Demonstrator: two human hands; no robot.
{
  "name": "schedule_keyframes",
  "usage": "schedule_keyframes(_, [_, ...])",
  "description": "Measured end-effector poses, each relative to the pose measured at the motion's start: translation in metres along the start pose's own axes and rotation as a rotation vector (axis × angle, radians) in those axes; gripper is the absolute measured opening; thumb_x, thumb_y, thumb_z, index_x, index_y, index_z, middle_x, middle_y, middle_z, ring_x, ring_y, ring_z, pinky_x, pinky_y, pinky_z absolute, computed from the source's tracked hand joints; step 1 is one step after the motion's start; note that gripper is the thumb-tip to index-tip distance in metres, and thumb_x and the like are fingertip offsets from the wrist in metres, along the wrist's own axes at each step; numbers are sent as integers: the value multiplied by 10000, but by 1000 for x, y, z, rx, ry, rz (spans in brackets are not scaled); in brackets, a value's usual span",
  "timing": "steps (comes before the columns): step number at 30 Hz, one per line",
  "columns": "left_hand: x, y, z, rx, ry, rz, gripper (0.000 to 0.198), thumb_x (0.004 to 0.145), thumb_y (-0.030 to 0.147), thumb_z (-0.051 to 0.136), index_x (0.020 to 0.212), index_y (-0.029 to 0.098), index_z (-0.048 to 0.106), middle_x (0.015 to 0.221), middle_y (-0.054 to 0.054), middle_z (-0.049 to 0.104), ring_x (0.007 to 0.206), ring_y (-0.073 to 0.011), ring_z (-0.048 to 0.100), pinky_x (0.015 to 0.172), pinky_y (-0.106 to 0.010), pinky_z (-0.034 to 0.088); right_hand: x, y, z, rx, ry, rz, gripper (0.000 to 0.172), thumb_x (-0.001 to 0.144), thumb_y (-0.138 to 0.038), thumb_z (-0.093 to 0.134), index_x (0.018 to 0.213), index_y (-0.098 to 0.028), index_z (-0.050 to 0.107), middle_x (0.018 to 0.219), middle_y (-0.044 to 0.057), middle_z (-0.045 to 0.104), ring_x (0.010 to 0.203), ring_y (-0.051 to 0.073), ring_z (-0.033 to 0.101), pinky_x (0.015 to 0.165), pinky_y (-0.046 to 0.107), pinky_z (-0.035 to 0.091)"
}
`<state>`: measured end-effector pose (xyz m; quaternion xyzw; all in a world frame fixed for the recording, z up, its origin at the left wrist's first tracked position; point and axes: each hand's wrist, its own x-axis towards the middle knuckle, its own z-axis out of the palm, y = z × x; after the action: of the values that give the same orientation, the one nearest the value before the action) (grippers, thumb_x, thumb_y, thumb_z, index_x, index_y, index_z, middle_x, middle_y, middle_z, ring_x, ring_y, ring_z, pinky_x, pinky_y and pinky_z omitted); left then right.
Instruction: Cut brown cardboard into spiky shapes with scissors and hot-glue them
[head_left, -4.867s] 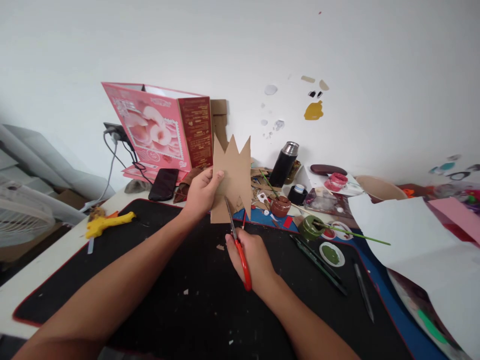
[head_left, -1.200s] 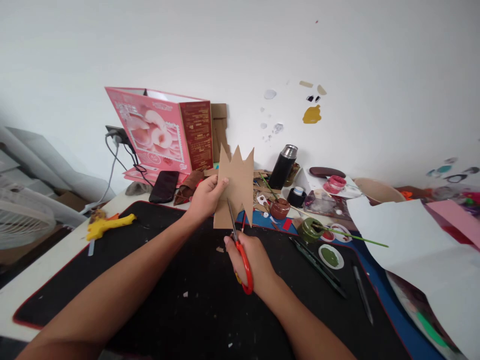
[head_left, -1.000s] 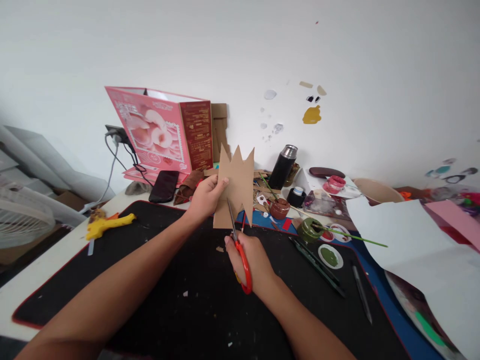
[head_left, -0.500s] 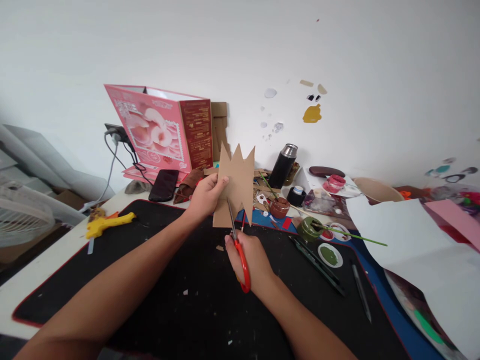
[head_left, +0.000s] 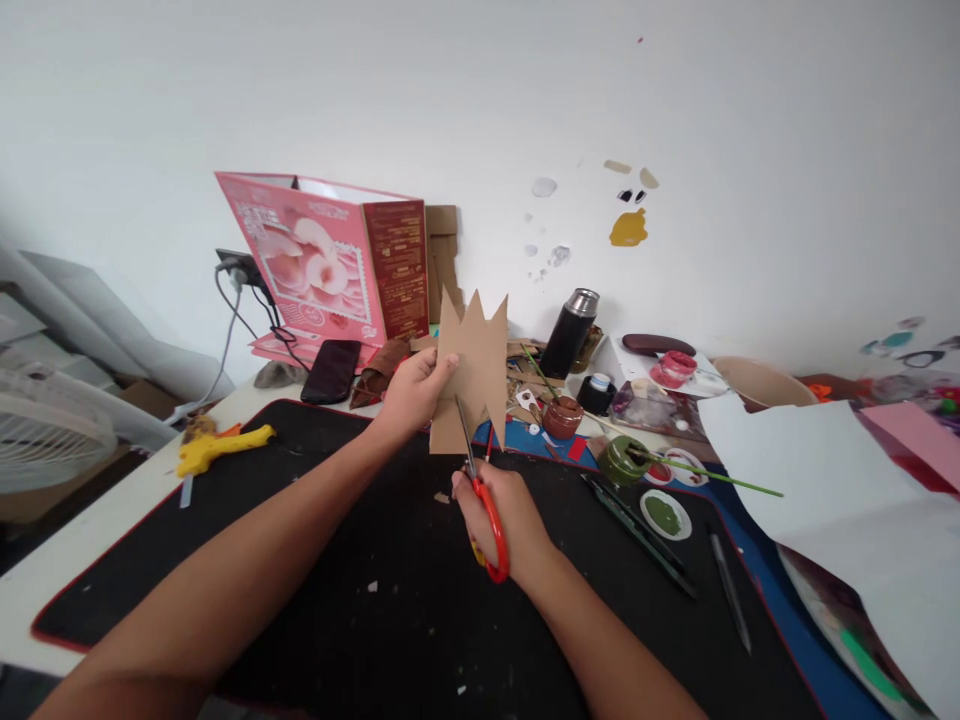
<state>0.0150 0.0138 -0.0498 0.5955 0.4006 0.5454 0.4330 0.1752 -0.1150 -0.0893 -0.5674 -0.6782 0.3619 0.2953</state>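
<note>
My left hand (head_left: 417, 388) pinches the left edge of a brown cardboard piece (head_left: 478, 350), its thumb lying on the front face. Pointed spikes run along the top of the cardboard, and another point hangs at its lower right. My right hand (head_left: 504, 512) is closed around the red handles of a pair of scissors (head_left: 493, 530). The scissor blades point up and lie at the lower part of the cardboard, below my left thumb. Both hands are above the black mat (head_left: 360, 620).
A yellow glue gun (head_left: 225, 450) and a phone (head_left: 331, 371) lie at the left. Behind stands a pink box (head_left: 315, 265). To the right are a black flask (head_left: 570, 333), a green paint jar (head_left: 624, 460), a paint lid (head_left: 664, 514), pens and white paper (head_left: 810, 470).
The scissors' handles have spread slightly and shifted a little right in my right hand. The whole view has moved slightly. My left hand keeps its hold on the cardboard.
</note>
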Motion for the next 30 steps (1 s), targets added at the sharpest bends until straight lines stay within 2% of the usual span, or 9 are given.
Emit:
schedule_keyframes(7, [6, 7, -5, -127, 56, -52, 545, 742, 711, 865, 843, 199, 709, 754, -47, 775, 658, -211, 696, 605, -309, 563, 3, 1, -7, 95, -68, -52, 269, 1115, -409, 549, 944, -227, 647, 574, -21, 672, 487, 166, 682, 569, 231, 474])
schedule_keyframes(9, [14, 9, -15, -186, 171, -54, 500, 749, 654, 880, 864, 205, 695, 743, -38, 771, 680, -225, 732, 603, -311, 591, 1, -2, -9, 98, -91, -80, 245, 1113, -393, 561, 981, -221, 674, 594, -20, 688, 501, 160, 687, 586, 227, 486])
schedule_keyframes(11, [26, 12, -33, -266, 371, -21, 437, 772, 588, 875, 884, 218, 671, 758, -30, 774, 728, -237, 763, 653, -330, 638, -1, -4, -10, 88, -124, -106, 222, 1103, -362, 580, 978, -215, 690, 609, -14, 700, 517, 157, 692, 593, 223, 494])
schedule_keyframes(14, [42, 14, -62, -346, 595, 100, 321, 838, 462, 850, 950, 223, 666, 840, -11, 794, 773, -206, 762, 737, -324, 672, -4, -2, -8, 126, -157, -108, 225, 1108, -368, 587, 989, -213, 700, 630, -10, 714, 541, 154, 702, 598, 215, 507])
schedule_keyframes(16, [47, 11, -73, -370, 574, 133, 307, 865, 452, 850, 951, 228, 659, 831, 3, 780, 728, -181, 741, 694, -295, 661, -3, 4, -4, 210, -169, -74, 268, 1123, -433, 582, 1021, -214, 696, 646, -12, 721, 556, 152, 709, 598, 213, 521])
schedule_keyframes(17, [48, 9, -73, -381, 575, 154, 339, 858, 488, 856, 933, 231, 649, 775, 12, 750, 644, -165, 703, 589, -273, 624, -2, 7, -2, 247, -165, -54, 292, 1110, -474, 607, 1011, -212, 691, 633, -15, 712, 537, 152, 695, 576, 213, 520])
schedule_keyframes(20, [46, 1, -62, -373, 489, 168, 451, 803, 579, 897, 851, 230, 617, 562, 74, 568, 380, -91, 453, 317, -222, 356, 2, 16, 3, 321, -161, -30, 353, 1071, -559, 672, 1028, -210, 698, 659, -2, 734, 571, 164, 713, 594, 230, 547])
schedule_keyframes(22, [42, -3, -51, -374, 438, 161, 480, 782, 598, 913, 859, 230, 614, 526, 92, 518, 324, -73, 373, 273, -218, 257, 4, 18, 5, 363, -170, -10, 392, 1037, -599, 714, 1046, -208, 706, 677, 10, 745, 601, 177, 727, 622, 250, 566])
schedule_keyframes(30, [31, 0, -35, -343, 362, 117, 446, 806, 542, 906, 974, 236, 629, 631, 65, 606, 358, -83, 472, 282, -193, 326, 3, 6, -3, 382, -254, 27, 774, 783, -757, 909, 1255, -173, 723, 803, 38, 754, 698, 227, 747, 637, 293, 545])
